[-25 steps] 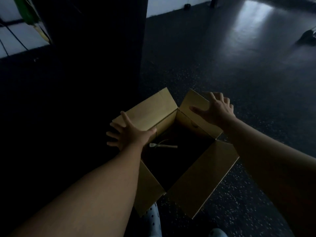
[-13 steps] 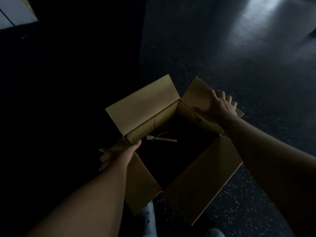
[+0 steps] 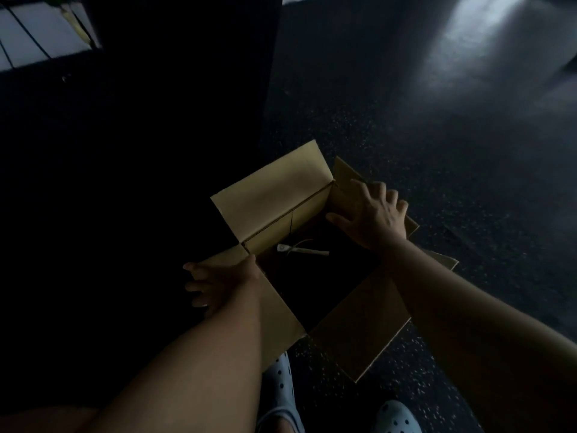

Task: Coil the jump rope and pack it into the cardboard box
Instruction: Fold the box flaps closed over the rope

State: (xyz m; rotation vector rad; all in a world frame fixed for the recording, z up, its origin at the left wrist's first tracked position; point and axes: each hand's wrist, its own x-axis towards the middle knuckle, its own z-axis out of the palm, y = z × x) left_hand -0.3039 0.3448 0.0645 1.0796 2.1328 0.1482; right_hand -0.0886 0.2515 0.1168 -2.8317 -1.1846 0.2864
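Jump rope (image 3: pixel 301 249) lies at the bottom of the open cardboard box (image 3: pixel 359 326), only a pale handle and a thin loop of cord showing against the dark interior; how neatly it is coiled cannot be told in this light. The box stands on the dark speckled floor (image 3: pixel 468 182) with its four flaps spread outward. A second ago the left hand (image 3: pixel 223 284) pressed flat on the far-left flap; it has since dropped to the near-left flap, where it now sits with fingers spread over the flap's outer edge, holding nothing but cardboard. The right hand (image 3: pixel 373 214) has stayed on the far-right flap, fingers splayed across it and thumb pointing into the opening, though it has slid a little further inward along the fold. With the rope already inside, packing looks essentially done, and both hands seem placed to fold opposite flaps shut. Compared with the earlier frames, the view has tilted, the box sits lower in it, and a pale perforated shoe (image 3: pixel 396 417) shows at the bottom edge.
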